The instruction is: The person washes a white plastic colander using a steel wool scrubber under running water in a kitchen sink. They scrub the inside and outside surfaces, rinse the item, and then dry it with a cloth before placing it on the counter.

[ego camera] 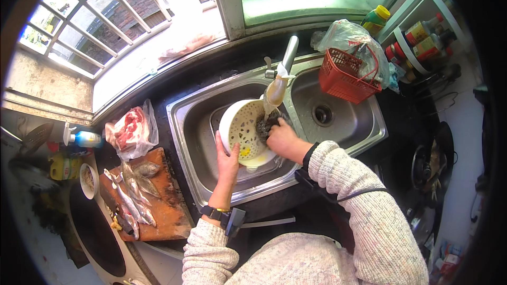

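Observation:
My left hand [227, 162] grips the near left rim of a white plastic colander [234, 124], its thumb lying inside the rim. The colander is tilted over the left basin [198, 138] of a steel double sink. A yellow patch shows on its holed wall. My right hand [286, 139] is closed around a dark, curly scouring pad [263, 128], pressed at the colander's right side. Just above hangs a yellowish, bag-like sleeve [276, 92] tied to the spout of the faucet [291, 49]. My right fingers hide part of the pad.
A red plastic basket [348, 81] stands over the right basin [307, 116]. Several fish [134, 202] lie on a wooden cutting board [170, 206] to the left. Behind it sits raw meat [132, 126] in a plastic bag, near a blue spray bottle [88, 139].

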A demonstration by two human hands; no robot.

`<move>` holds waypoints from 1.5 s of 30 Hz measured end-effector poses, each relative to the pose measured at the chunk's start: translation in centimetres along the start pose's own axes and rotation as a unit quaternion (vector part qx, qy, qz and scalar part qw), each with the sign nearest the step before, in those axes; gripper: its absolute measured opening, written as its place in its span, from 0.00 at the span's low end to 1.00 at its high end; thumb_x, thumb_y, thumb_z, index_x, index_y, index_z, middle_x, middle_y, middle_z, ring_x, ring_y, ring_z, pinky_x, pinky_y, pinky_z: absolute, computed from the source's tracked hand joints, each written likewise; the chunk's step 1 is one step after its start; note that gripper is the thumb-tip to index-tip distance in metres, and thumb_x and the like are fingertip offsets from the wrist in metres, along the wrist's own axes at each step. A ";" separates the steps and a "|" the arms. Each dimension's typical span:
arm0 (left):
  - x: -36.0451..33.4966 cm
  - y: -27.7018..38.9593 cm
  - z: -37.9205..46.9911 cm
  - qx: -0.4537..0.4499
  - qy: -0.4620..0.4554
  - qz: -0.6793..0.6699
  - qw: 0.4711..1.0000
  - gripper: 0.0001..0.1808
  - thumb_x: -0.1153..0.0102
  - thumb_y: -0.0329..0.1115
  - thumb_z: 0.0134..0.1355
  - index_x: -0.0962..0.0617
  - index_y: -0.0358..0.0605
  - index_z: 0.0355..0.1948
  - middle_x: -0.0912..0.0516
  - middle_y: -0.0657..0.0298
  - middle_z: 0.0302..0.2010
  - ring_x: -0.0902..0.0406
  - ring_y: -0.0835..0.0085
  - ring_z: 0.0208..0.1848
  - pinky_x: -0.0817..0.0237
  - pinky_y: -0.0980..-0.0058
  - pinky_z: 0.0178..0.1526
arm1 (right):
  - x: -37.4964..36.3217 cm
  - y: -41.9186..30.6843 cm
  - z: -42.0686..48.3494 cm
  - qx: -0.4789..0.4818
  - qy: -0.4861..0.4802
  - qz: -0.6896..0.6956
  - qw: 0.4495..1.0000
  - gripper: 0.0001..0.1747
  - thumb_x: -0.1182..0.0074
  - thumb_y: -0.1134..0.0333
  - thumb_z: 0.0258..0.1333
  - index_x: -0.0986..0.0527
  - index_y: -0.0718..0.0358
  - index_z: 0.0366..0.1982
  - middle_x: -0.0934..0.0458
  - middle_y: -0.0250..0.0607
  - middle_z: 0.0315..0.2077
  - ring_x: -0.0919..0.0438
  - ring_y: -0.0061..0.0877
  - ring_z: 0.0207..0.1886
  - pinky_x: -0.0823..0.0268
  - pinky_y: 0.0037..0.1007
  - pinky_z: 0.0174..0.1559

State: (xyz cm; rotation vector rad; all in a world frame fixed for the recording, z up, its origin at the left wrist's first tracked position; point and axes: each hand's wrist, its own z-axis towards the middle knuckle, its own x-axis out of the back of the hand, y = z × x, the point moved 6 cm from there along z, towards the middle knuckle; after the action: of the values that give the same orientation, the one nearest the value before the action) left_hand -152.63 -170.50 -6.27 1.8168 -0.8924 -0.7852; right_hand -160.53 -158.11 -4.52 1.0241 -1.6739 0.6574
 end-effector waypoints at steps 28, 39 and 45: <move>2.6 -0.2 -1.5 0.208 -0.118 0.036 0.970 0.36 0.50 0.59 0.62 0.46 0.67 0.66 0.33 0.60 0.60 0.28 0.57 0.54 0.27 0.49 0.35 | 1.8 -4.4 -0.2 0.133 -0.009 0.375 0.917 0.20 0.51 0.72 0.45 0.20 0.48 0.41 0.19 0.37 0.38 0.22 0.35 0.45 0.32 0.38 0.46; 0.8 0.2 -1.0 0.017 -0.012 0.009 1.000 0.41 0.44 0.30 0.61 0.50 0.54 0.70 0.33 0.56 0.61 0.32 0.65 0.58 0.36 0.68 0.55 | -0.2 1.6 1.2 -0.148 -0.069 0.203 0.966 0.13 0.55 0.64 0.53 0.23 0.64 0.34 0.17 0.44 0.31 0.18 0.37 0.37 0.31 0.45 0.45; 2.3 0.0 -0.6 -0.005 0.045 0.053 0.998 0.40 0.44 0.30 0.61 0.48 0.60 0.70 0.32 0.56 0.61 0.29 0.67 0.54 0.25 0.71 0.36 | 0.4 -2.8 1.1 -0.050 0.009 0.630 0.775 0.21 0.58 0.59 0.52 0.23 0.67 0.36 0.20 0.56 0.36 0.22 0.46 0.44 0.35 0.41 0.48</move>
State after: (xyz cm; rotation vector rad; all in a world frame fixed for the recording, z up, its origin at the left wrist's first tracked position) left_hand -150.91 -172.16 -6.39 1.7668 -0.9169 -0.6342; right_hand -158.70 -160.53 -4.62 -0.3704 -2.2197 1.3670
